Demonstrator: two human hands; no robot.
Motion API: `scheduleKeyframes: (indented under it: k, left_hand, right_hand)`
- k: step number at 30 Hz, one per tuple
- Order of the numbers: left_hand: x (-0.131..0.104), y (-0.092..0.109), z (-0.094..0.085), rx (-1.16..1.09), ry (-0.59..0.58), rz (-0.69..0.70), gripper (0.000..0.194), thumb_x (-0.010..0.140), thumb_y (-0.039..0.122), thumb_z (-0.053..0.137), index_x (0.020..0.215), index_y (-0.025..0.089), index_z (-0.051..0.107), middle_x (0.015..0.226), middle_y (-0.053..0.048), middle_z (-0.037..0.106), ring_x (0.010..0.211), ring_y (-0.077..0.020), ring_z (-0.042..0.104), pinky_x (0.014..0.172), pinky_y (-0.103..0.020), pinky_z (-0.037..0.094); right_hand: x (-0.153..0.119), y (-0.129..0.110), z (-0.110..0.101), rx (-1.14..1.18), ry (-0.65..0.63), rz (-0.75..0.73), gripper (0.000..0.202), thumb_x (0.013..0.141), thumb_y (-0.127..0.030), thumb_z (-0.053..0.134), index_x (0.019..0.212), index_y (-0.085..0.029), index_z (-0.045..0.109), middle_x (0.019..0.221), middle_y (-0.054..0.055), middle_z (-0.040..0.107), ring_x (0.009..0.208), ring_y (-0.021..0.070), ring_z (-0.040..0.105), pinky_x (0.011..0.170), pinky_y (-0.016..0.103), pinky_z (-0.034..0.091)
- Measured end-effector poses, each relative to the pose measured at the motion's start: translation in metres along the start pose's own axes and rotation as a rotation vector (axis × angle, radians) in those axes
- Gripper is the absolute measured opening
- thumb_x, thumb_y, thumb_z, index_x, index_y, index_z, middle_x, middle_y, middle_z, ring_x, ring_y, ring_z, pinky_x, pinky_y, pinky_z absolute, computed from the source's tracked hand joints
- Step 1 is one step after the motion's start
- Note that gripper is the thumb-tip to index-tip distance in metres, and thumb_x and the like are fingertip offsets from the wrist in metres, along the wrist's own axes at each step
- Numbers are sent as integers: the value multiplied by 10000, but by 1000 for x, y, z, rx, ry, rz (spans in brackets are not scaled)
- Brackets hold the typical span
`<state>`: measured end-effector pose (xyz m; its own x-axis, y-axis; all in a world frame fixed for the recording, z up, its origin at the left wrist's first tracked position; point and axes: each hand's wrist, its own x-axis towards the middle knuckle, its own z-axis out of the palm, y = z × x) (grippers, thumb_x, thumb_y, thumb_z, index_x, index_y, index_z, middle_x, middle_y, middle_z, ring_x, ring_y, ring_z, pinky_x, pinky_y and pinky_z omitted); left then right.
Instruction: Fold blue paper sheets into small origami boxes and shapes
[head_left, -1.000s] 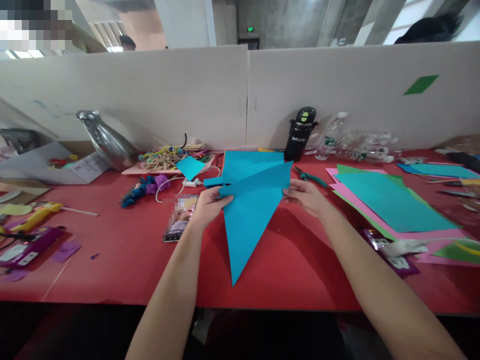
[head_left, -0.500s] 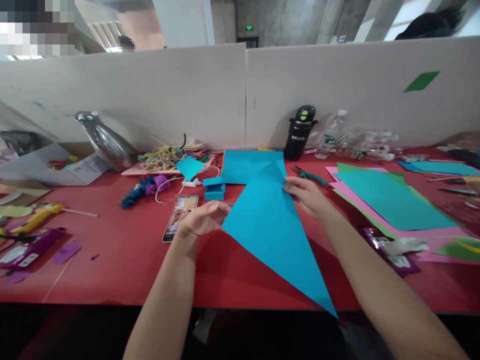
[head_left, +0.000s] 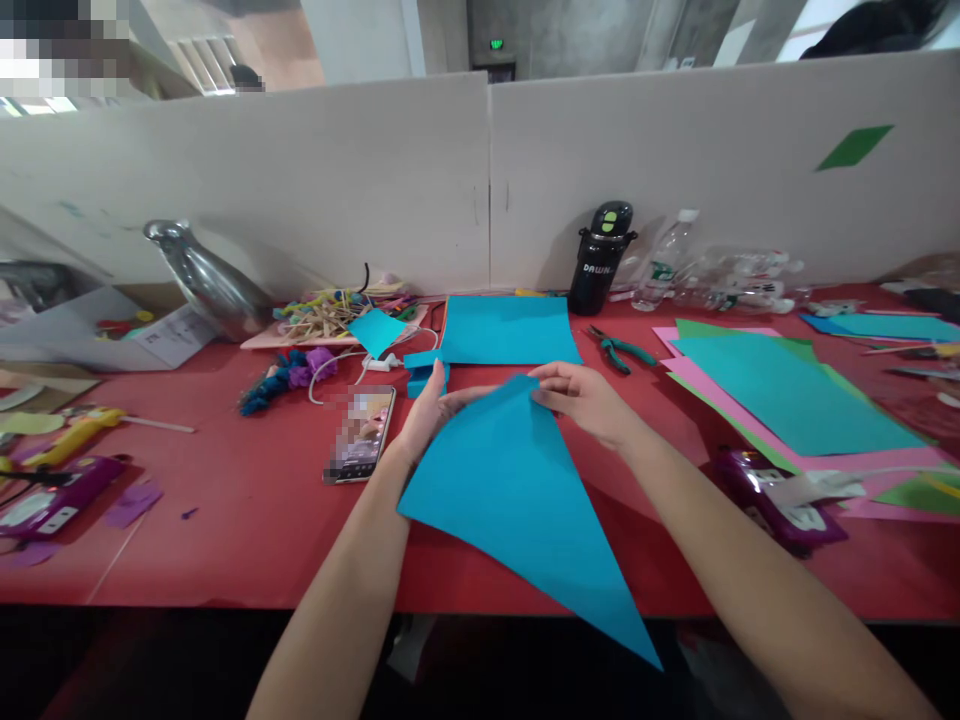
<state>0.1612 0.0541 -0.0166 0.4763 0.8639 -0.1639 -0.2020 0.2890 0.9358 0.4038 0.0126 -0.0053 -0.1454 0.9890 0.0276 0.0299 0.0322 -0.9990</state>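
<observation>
A blue sheet of paper (head_left: pixel 510 480) hangs tilted over the front of the table, its lowest corner below the table edge. My right hand (head_left: pixel 585 400) pinches the sheet near its upper right corner, thumb and fingers closed on it. Along the upper left edge lies my left hand (head_left: pixel 431 410), thumb raised off the paper and fingers stretched behind the sheet, partly hidden. Just beyond that hand stands a small folded blue paper box (head_left: pixel 426 378). Another blue sheet (head_left: pixel 510 330) lies flat farther back.
Left of my hands are a phone (head_left: pixel 361 435), a tray of wooden sticks (head_left: pixel 330 320) and a steel flask (head_left: pixel 210 280). Pliers (head_left: pixel 621 350), a black bottle (head_left: pixel 600 260) and stacked coloured paper (head_left: pixel 795 395) lie to the right. A white partition (head_left: pixel 300 190) borders the back.
The blue sheet has come down and nearer, its upper end off the flat sheet behind. My right hand moved left and down; my left thumb has lifted, its fingers reaching behind the sheet.
</observation>
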Motion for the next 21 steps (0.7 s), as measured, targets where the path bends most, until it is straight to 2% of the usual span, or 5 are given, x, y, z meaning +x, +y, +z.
scheduleKeyframes:
  k: [3, 7, 12, 17, 21]
  left_hand:
    - [-1, 1, 4, -23, -225, -100, 625, 773, 731, 611, 989, 160, 748, 1038, -159, 752, 1081, -357, 668, 928, -474, 504]
    - [-8, -4, 15, 6, -188, -68, 393, 744, 444, 795, 1049, 209, 718, 1002, -85, 753, 970, -285, 694, 850, -377, 509]
    - [-13, -12, 28, -70, -269, -153, 347, 796, 417, 773, 1046, 186, 704, 967, -77, 734, 864, -212, 685, 831, -336, 515]
    - [-9, -21, 45, -73, -162, -230, 435, 807, 528, 736, 1035, 158, 723, 939, -109, 741, 778, -198, 676, 717, -306, 532]
    - [-8, -24, 57, 0, -40, -135, 473, 770, 594, 737, 944, 155, 745, 864, -97, 750, 730, -203, 673, 662, -294, 519]
  right_hand:
    - [1, 3, 2, 6, 9, -54, 314, 769, -433, 783, 992, -225, 706, 890, 44, 727, 778, 177, 661, 715, 316, 512]
    - [0, 3, 8, -8, 21, -108, 282, 761, -453, 785, 926, -229, 738, 936, 55, 736, 838, 197, 667, 750, 337, 524]
    - [-1, 4, 16, -1, 30, -128, 278, 759, -426, 784, 953, -229, 753, 947, 62, 742, 858, 206, 675, 743, 334, 520]
    - [-1, 3, 22, 65, 69, -140, 299, 648, -356, 832, 900, -225, 739, 877, 52, 743, 779, 215, 673, 681, 343, 525]
    - [-1, 4, 23, 9, 151, -206, 266, 664, -379, 815, 879, -239, 744, 911, 53, 750, 822, 237, 676, 717, 366, 534]
